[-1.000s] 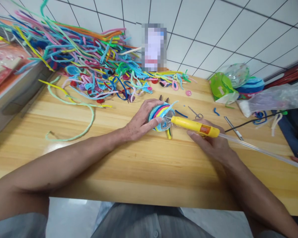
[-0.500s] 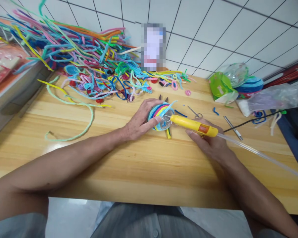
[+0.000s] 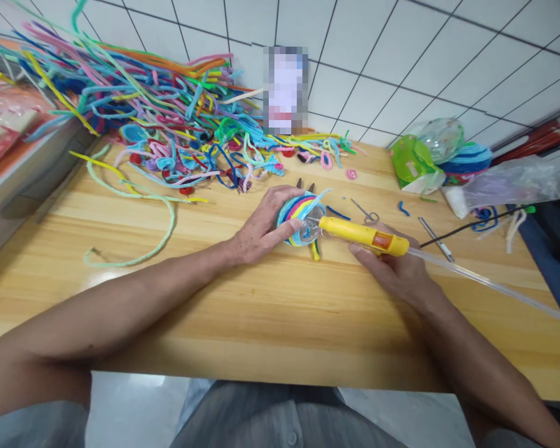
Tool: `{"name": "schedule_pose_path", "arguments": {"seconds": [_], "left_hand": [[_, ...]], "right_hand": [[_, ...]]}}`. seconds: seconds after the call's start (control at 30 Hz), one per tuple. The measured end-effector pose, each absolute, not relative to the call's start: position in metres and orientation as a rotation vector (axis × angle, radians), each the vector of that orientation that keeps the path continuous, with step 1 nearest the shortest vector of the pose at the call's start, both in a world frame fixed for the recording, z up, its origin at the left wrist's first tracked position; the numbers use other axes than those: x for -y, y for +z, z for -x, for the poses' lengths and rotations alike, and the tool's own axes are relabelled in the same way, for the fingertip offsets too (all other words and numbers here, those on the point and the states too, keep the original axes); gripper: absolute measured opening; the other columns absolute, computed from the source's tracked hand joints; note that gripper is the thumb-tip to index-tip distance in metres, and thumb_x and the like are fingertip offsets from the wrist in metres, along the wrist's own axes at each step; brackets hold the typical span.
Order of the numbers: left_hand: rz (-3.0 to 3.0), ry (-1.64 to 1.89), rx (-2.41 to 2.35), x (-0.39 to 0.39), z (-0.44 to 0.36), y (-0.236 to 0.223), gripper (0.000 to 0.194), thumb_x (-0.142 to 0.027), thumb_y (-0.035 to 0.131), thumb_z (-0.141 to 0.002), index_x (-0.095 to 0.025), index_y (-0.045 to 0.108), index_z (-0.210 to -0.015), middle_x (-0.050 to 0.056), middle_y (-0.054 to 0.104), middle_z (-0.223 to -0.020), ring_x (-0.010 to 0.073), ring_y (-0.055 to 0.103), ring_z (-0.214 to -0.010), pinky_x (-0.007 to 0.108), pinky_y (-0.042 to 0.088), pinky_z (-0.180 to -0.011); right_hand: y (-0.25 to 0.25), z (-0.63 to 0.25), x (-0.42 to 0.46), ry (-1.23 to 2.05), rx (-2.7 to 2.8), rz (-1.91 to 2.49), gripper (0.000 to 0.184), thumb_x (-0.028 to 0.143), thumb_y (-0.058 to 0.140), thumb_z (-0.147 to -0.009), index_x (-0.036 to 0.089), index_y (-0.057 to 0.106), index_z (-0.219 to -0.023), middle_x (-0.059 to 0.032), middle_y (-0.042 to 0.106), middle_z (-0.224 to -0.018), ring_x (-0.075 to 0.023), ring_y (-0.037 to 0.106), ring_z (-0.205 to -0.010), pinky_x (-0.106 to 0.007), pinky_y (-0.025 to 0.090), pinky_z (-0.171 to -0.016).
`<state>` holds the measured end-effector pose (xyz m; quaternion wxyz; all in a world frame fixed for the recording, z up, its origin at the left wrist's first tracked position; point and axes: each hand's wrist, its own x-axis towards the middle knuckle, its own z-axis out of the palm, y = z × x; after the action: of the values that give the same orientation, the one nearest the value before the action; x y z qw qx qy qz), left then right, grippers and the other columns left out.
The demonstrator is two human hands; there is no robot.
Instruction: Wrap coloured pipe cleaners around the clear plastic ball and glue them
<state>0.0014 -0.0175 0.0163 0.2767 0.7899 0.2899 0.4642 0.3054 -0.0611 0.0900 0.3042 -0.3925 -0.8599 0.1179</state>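
Holding in the left hand point(image 3: 266, 227), just left of the right hand point(image 3: 394, 264), a round clear-plastic piece point(image 3: 302, 210) banded in fuzzy blue, pink and yellow; gripping in the right a yellow plastic glue gun point(image 3: 361, 235).

A round clear container point(image 3: 304, 208), banded in blue, pink and yellow fuzzy strands, lies tilted, a light-blue end poking toward one o'clock. At its three o'clock, a yellow glue gun point(image 3: 361, 234), clear stick point(image 3: 485, 280) trailing, aims its nozzle at it.

A white tiled wall point(image 3: 354, 46) backs the wooden table point(image 3: 261, 330)
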Motion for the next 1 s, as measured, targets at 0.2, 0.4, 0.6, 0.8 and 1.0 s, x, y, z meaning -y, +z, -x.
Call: {"name": "schedule_pose_path", "arguments": {"seconds": [0.2, 0.4, 0.6, 0.8, 1.0], "left_hand": [[-2.127, 1.237, -0.788, 0.0174, -0.0012, 0.0169, 0.052, -0.051, 0.056, -0.115, -0.028, 0.05, -0.16, 0.014, 0.059, -0.156, 0.0311, 0.055, -0.15, 0.055, 0.048, -0.131], [-2.118, 1.25, -0.769, 0.0171, -0.0012, 0.0167, 0.051, -0.049, 0.058, -0.114, -0.027, 0.05, -0.16, 0.014, 0.059, -0.157, 0.0296, 0.054, -0.151, 0.051, 0.047, -0.133], [-2.113, 1.231, -0.796, 0.0182, -0.0015, 0.0193, 0.052, -0.054, 0.056, -0.114, -0.029, 0.051, -0.159, 0.013, 0.06, -0.156, 0.0314, 0.055, -0.149, 0.054, 0.048, -0.131], [-2.121, 1.217, -0.81, 0.0186, -0.0013, 0.0195, 0.054, -0.056, 0.054, -0.114, -0.029, 0.051, -0.16, 0.014, 0.06, -0.157, 0.0324, 0.055, -0.15, 0.057, 0.048, -0.131], [-2.118, 1.222, -0.807, 0.0182, -0.0014, 0.0186, 0.054, -0.055, 0.055, -0.114, -0.028, 0.05, -0.16, 0.014, 0.059, -0.158, 0.0326, 0.054, -0.151, 0.057, 0.047, -0.132]], "right_hand": [[0.0911, -0.3064, 0.0617, 0.301, 2.284, 1.11, 0.005, 0.024, 0.067, -0.103, 0.029, 0.066, -0.103, -0.0028, 0.078, -0.096, -0.0226, 0.074, -0.081, -0.036, 0.059, -0.07], [0.0878, -0.3023, 0.062, 0.33, 2.255, 1.133, 0.006, 0.029, 0.067, -0.104, 0.028, 0.065, -0.099, -0.0032, 0.076, -0.092, -0.0227, 0.072, -0.077, -0.037, 0.059, -0.069], [0.0895, -0.2984, 0.0638, 0.344, 2.231, 1.104, 0.007, 0.024, 0.068, -0.103, 0.028, 0.064, -0.099, -0.0016, 0.074, -0.09, -0.0213, 0.071, -0.075, -0.035, 0.058, -0.067], [0.0904, -0.3064, 0.0637, 0.399, 2.203, 1.214, 0.009, 0.029, 0.069, -0.103, 0.028, 0.064, -0.095, -0.0012, 0.072, -0.084, -0.0224, 0.069, -0.071, -0.037, 0.058, -0.066], [0.0927, -0.303, 0.0637, 0.402, 2.231, 1.126, 0.012, 0.024, 0.068, -0.103, 0.028, 0.062, -0.093, -0.0004, 0.072, -0.086, -0.0208, 0.069, -0.073, -0.035, 0.056, -0.067]]}}
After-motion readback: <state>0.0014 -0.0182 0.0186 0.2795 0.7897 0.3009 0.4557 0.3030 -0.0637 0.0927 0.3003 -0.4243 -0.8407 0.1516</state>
